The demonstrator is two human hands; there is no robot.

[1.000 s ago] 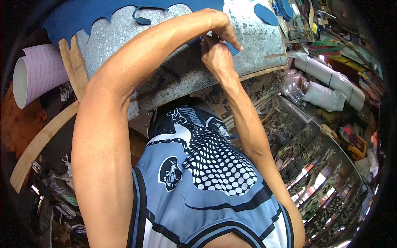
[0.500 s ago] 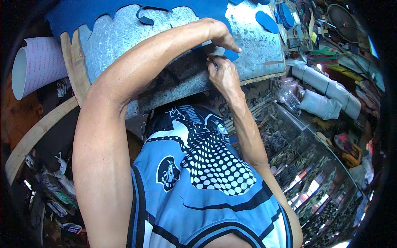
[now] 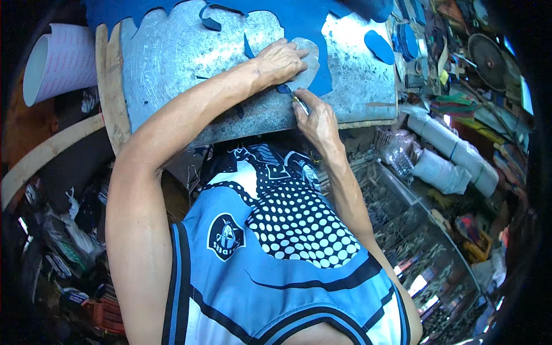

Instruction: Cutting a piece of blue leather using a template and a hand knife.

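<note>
My left hand (image 3: 282, 62) lies with fingers spread on a grey, rounded, sole-shaped template (image 3: 307, 60), near its left edge. Under the template is a strip of blue sheet material (image 3: 324, 75), which shows along its right side and at its lower end. My right hand (image 3: 319, 119) is closed around a slim knife (image 3: 300, 104). The knife's thin tip points up and left, near the template's lower end. Whether the tip touches the blue sheet I cannot tell.
A scuffed metal-topped table (image 3: 172, 69) carries a large blue sheet (image 3: 138, 10) with scalloped cut edges, a curled blue offcut (image 3: 210, 23) and a blue oval piece (image 3: 379, 47). A white roll (image 3: 60, 63) stands left. Wrapped bundles (image 3: 454, 146) and a glass case (image 3: 428, 224) are at right.
My left hand has drawn back from over my right hand and flattened on the template, exposing more of it. My right hand, still with the knife, sits a little lower. The whole view has shifted slightly.
</note>
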